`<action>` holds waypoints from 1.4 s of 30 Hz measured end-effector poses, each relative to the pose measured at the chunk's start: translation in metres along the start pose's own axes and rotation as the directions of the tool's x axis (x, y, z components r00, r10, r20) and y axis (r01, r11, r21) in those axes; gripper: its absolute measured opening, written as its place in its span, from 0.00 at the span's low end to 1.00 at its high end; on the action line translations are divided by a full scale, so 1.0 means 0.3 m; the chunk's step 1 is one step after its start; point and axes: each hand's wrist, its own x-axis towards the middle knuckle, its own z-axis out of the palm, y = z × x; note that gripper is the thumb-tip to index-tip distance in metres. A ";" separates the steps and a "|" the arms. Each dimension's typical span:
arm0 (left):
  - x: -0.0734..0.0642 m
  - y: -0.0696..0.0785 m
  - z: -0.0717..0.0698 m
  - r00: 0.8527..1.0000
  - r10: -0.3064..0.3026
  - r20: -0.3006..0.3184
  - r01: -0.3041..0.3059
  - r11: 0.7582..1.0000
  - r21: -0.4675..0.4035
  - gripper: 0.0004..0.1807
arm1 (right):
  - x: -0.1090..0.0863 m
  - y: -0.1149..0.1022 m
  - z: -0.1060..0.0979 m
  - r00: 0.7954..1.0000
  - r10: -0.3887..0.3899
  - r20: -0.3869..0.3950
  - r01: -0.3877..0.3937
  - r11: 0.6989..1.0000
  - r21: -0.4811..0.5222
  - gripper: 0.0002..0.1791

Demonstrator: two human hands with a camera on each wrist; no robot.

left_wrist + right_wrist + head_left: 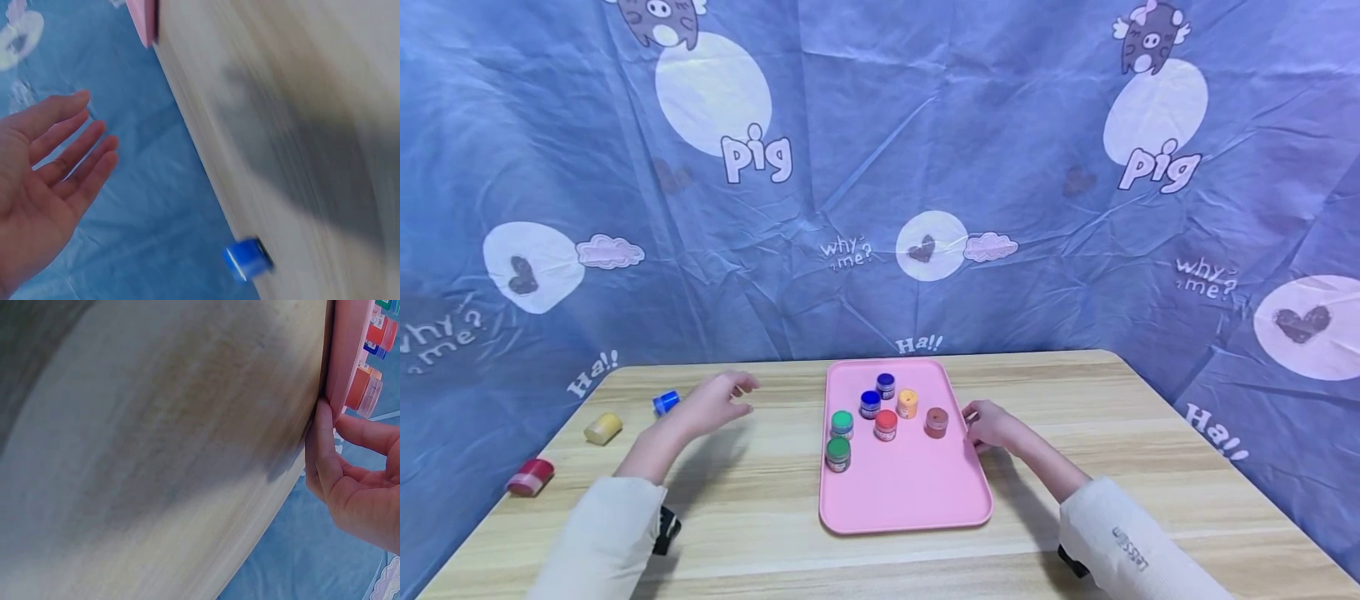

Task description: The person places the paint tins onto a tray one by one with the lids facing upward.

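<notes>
A pink tray (910, 496) lies on the wooden table, bearing several small paint jars: two dark blue, two green, a red jar (886, 426), a yellow-orange jar (907, 403) and a brown jar (936, 422). At the tray's right rim, my right hand (996, 427) pinches the edge; the right wrist view shows the thumb (365, 433) at the rim and fingers low against its outer side. My left hand (718, 404) hovers left of the tray, fingers loosely spread, holding nothing. Beyond its wrist a blue jar (664, 403) lies on its side, partly hidden.
Toward the table's left edge a yellow jar (604, 428) and a dark red jar (531, 477) lie tipped over. Bare wood (775, 500) separates them from the tray. A blue printed cloth (865, 183) hangs behind and along both sides of the table.
</notes>
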 end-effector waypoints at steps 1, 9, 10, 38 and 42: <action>0.001 -0.015 -0.011 1.000 -0.008 -0.011 0.008 1.000 0.008 0.15 | -0.001 0.001 0.000 1.000 -0.001 -0.003 0.001 1.000 0.001 0.22; -0.017 -0.131 -0.043 0.989 -0.091 -0.113 0.098 0.994 0.054 0.13 | 0.000 0.005 0.001 1.000 0.010 -0.017 -0.010 1.000 -0.005 0.22; -0.022 -0.144 -0.043 0.987 -0.102 -0.121 0.110 0.992 0.058 0.13 | 0.004 0.010 0.000 1.000 0.007 -0.013 -0.007 1.000 -0.007 0.22; -0.127 -0.319 -0.038 0.952 -0.293 -0.088 0.305 0.924 0.230 0.18 | 0.000 -0.005 0.004 1.000 0.022 -0.012 -0.023 0.999 -0.023 0.21; -0.129 -0.323 -0.038 0.943 -0.328 -0.063 0.333 0.911 0.244 0.18 | 0.000 -0.007 0.002 1.000 0.019 -0.006 -0.019 1.000 -0.021 0.21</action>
